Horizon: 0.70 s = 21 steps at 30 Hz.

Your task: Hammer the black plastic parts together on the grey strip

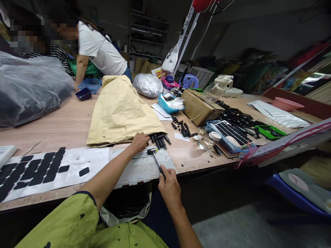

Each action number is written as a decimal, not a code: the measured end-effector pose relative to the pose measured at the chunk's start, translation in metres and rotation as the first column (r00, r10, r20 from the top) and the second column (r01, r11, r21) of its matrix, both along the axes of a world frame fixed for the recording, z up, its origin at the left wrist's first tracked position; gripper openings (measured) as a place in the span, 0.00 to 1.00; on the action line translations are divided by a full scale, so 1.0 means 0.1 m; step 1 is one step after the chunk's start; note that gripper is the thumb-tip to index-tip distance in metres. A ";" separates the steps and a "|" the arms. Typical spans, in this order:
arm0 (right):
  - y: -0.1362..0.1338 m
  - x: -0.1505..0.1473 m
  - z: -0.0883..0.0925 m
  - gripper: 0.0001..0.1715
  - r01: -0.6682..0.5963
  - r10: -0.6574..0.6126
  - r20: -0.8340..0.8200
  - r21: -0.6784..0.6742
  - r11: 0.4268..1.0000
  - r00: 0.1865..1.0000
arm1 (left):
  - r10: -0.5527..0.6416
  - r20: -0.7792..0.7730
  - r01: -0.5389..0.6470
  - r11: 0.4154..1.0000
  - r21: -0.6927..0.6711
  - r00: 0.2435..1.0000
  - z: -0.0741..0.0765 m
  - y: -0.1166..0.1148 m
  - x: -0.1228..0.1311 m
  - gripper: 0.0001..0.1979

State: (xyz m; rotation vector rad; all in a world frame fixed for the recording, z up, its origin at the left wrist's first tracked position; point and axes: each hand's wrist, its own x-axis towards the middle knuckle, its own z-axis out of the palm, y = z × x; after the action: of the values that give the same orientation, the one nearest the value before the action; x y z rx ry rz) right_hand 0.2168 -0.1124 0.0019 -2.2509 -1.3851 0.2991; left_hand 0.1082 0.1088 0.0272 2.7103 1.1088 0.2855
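My right hand (pixel 169 186) is wrapped round the black grip of a small hammer (pixel 156 159), whose head rests low over a grey board (pixel 142 167). My left hand (pixel 140 142) lies at the open mouth of a yellow sack (pixel 124 110), beside several black cylindrical parts (pixel 160 141) that stick out of it. The fingertips of my left hand are at the nearest parts; whether they pinch one is hidden.
Left of the board lies a white sheet with black stickers (pixel 99 160). A cardboard box (pixel 198 106), blue trays and loose black parts (pixel 184 129) stand right. Across the table a person in a white shirt (pixel 102 51) leans over, near a large plastic bag (pixel 31 86).
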 end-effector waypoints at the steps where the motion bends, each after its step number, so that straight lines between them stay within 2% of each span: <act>1: 0.00 0.00 0.00 0.23 -0.001 0.001 -0.004 0.002 1.000 1.000 | -0.002 -0.006 0.002 1.000 -0.001 1.000 0.01 -0.02 -0.04 0.08; 4: 0.01 0.00 0.00 0.23 0.001 -0.001 -0.014 0.003 1.000 1.000 | 0.010 -0.011 -0.010 1.000 0.004 1.000 0.03 -0.12 -0.20 0.03; 8: 0.01 0.00 0.00 0.23 0.003 -0.003 -0.020 0.014 1.000 1.000 | 0.069 0.021 -0.068 0.997 -0.035 0.997 0.01 -0.28 -0.47 0.05; 13: 0.01 0.05 -0.10 0.23 0.000 0.006 -0.047 0.138 0.990 0.999 | 0.208 0.164 -0.179 0.968 -0.179 0.964 -0.14 -0.43 -0.70 0.10; 17: 0.03 0.15 -0.23 0.23 0.004 0.048 -0.193 0.260 0.966 0.980 | 0.265 0.289 -0.214 0.957 -0.197 0.920 -0.27 -0.47 -0.77 0.11; 21: 0.05 0.10 -0.22 0.26 -0.005 0.112 -0.342 0.300 0.954 0.933 | 0.266 0.306 -0.209 0.956 -0.206 0.914 -0.31 -0.47 -0.78 0.11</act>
State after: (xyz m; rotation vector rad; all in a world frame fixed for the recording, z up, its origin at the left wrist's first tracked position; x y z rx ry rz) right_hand 0.2271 -0.1075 -0.0200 -1.8066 -1.2141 0.4631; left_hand 0.0306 0.0621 -0.0037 2.2688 1.2920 0.6293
